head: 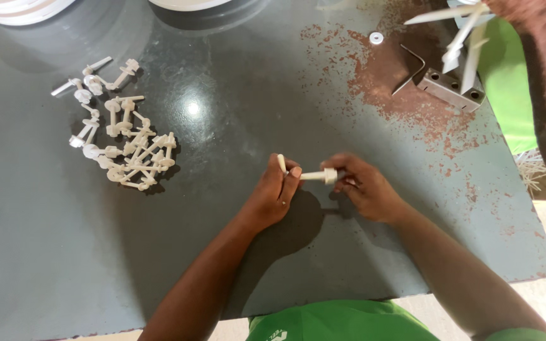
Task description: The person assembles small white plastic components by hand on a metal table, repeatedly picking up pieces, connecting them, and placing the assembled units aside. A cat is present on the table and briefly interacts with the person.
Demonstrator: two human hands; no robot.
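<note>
White plastic pin point(318, 176) pinched between both closed grips, left hand point(274, 196) and right hand point(366, 189).

Open grey tabletop point(235, 82) across centre and lower left of the frame. Blocked at upper left by a heap of white plastic pegs point(124, 142); at upper right by a metal block point(453, 88) and bent wire point(412, 66).

Single head-worn view, steeply downward and close over the grey table point(45, 252).
</note>
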